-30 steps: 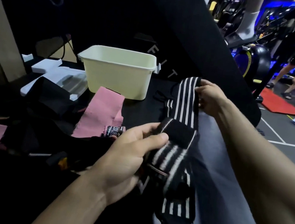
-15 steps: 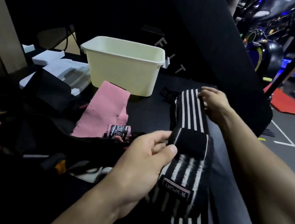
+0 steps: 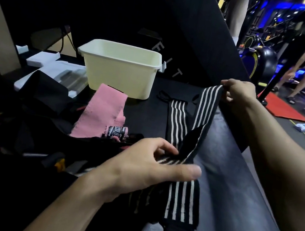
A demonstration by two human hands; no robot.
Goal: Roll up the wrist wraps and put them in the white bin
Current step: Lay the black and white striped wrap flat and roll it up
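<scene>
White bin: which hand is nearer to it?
Right. The right hand is level with the white bin, off to its right; the left hand sits well below, closer to the camera.

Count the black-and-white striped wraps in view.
2. One striped wrap is held between both hands; another lies flat on the black table, left of it. More may hide in the dark pile.

Open lane to the bin on the right; clutter on the left.

The black table lies bare between the white bin and a striped wrap lying flat, leaving room to reach the bin's open top from the near right. A pink cloth touches the bin's front left; dark straps and white boxes crowd the left side.
</scene>
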